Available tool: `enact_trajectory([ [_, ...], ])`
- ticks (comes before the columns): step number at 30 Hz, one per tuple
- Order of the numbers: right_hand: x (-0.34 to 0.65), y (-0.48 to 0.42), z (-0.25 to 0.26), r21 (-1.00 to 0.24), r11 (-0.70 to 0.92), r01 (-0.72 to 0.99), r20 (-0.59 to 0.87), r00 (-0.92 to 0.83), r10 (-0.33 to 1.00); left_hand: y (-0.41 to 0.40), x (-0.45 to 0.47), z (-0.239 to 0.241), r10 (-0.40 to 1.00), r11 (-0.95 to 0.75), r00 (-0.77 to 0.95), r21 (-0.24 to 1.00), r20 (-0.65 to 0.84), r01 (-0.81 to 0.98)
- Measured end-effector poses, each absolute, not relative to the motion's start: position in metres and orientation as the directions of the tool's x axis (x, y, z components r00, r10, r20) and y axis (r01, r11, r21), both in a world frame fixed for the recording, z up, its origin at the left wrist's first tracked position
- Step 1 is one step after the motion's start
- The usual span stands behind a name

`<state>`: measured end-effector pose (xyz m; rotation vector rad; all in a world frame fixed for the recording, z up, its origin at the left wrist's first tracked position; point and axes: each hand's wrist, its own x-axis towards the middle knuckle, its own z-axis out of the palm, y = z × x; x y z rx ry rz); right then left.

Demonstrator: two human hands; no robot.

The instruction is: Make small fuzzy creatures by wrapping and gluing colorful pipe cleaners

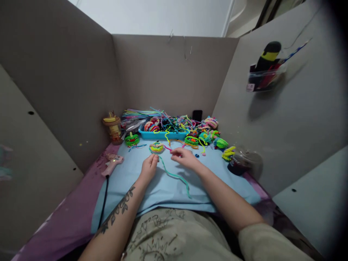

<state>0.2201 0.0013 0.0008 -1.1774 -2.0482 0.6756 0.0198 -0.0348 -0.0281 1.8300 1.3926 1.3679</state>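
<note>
My left hand (150, 166) is closed, thumb against fingers, on a teal-green pipe cleaner (176, 176). Its long loose end trails across the blue cloth toward me. Just beyond that hand lies a small round yellow-and-tan piece of coiled pipe cleaners (156, 147). To the right, my right hand (185, 158) hovers with its fingers loosely bent and apart, and nothing shows between them. A pink pipe cleaner (167, 148) passes near its fingertips; I cannot tell whether they touch.
A blue tray (163, 135) of tangled pipe cleaners stands at the back. A green figure (132, 139) sits left of it, with several colourful pieces on the right. A pink glue gun (112, 165) lies left, a lidded cup (240, 161) stands right. Grey panels (174, 72) enclose the table.
</note>
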Motion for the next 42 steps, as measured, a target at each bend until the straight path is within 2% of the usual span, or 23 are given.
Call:
enact_trajectory([
  [2,0.195,-0.010,-0.002,-0.841,0.429,0.330,0.276,-0.420,0.865,-0.036,0.021,-0.028,0.893,-0.406,0.023,0.785,0.449,0.468],
  [4,0.177,-0.017,-0.007,-0.901,0.373,0.220,0.274,-0.379,0.884,-0.036,0.021,-0.029,0.883,-0.431,0.053,0.762,0.466,0.483],
  [9,0.167,-0.015,-0.019,-0.940,0.326,0.098,0.281,-0.321,0.904,-0.034,0.023,-0.033,0.877,-0.459,0.124,0.729,0.465,0.508],
  [16,0.176,-0.011,-0.021,-0.935,0.327,0.137,0.266,-0.338,0.903,-0.036,0.019,-0.032,0.879,-0.461,0.073,0.800,0.472,0.384],
  [21,0.179,-0.009,-0.022,-0.839,0.463,0.286,0.333,-0.403,0.852,-0.037,0.010,-0.033,0.887,-0.462,0.168,0.812,0.431,0.358],
  [25,0.179,-0.006,-0.026,-0.813,0.489,0.317,0.334,-0.433,0.837,-0.036,0.008,-0.038,0.917,-0.399,0.122,0.870,0.380,0.290],
  [31,0.174,-0.006,-0.029,-0.851,0.443,0.284,0.319,-0.389,0.864,-0.035,0.009,-0.039,0.928,-0.373,0.066,0.901,0.367,0.224],
  [37,0.168,-0.006,-0.030,-0.918,0.351,0.184,0.279,-0.330,0.902,-0.036,0.008,-0.033,0.919,-0.388,0.042,0.879,0.392,0.277],
  [42,0.165,-0.007,-0.031,-0.928,0.331,0.169,0.262,-0.332,0.906,-0.034,0.008,-0.034,0.925,-0.372,0.027,0.886,0.380,0.277],
])
